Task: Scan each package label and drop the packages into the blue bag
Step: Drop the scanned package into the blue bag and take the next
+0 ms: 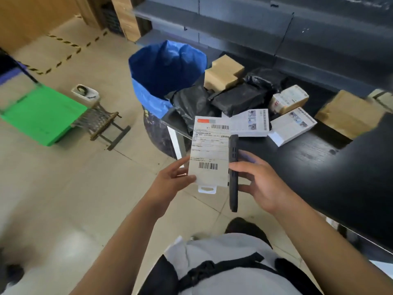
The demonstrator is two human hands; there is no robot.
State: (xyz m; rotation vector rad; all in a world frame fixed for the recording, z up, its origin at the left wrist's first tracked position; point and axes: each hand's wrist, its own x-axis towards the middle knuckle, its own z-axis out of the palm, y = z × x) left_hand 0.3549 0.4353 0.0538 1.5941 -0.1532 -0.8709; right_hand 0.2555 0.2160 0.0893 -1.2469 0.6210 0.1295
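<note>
My left hand (pixel 170 177) grips the lower left edge of a flat white package (pixel 209 150), holding it upright with its shipping label and barcodes facing me. My right hand (pixel 257 179) holds a black handheld scanner (pixel 233 173) edge-on, right beside the package's right side. The open blue bag (pixel 163 69) stands on the floor beyond, at the left end of the black table (pixel 329 167). On the table lie black plastic-wrapped parcels (pixel 236 99), brown cardboard boxes (pixel 223 73) and two white printed boxes (pixel 291 126).
Dark metal shelving (pixel 255 24) runs behind the table. To the left on the tiled floor are a green cart platform (pixel 40 116), a small woven stool (pixel 100 122) and a white container (pixel 85 93). Yellow-black tape marks the floor further back.
</note>
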